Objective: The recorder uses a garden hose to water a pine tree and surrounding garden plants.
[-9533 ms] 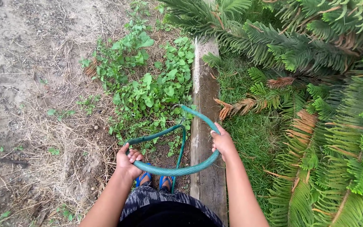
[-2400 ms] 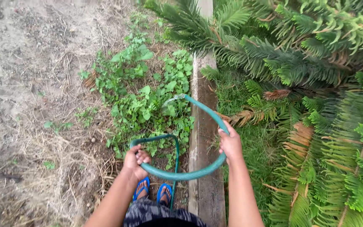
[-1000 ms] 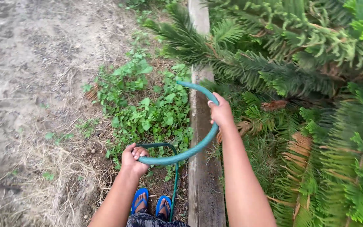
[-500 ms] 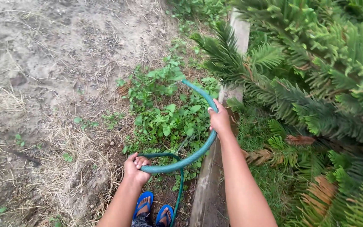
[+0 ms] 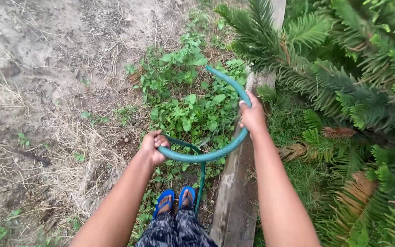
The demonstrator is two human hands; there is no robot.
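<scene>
Both hands gripped the green garden hose (image 5: 206, 156): left hand (image 5: 152, 147) at center, right hand (image 5: 253, 117) nearer its nozzle end. Steady aim at the weeds (image 5: 186, 105) probably needed both fingers wrapped firmly.

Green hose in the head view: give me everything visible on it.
The hose is teal-green, smooth, rubbery-looking, bent into an open arc. The left hand grips it at a sharp fold; the right hand holds it near the free end, which curves up and left over the leafy weeds. A second run drops from the fold toward the blue sandals. No water shows clearly at the tip.
</scene>
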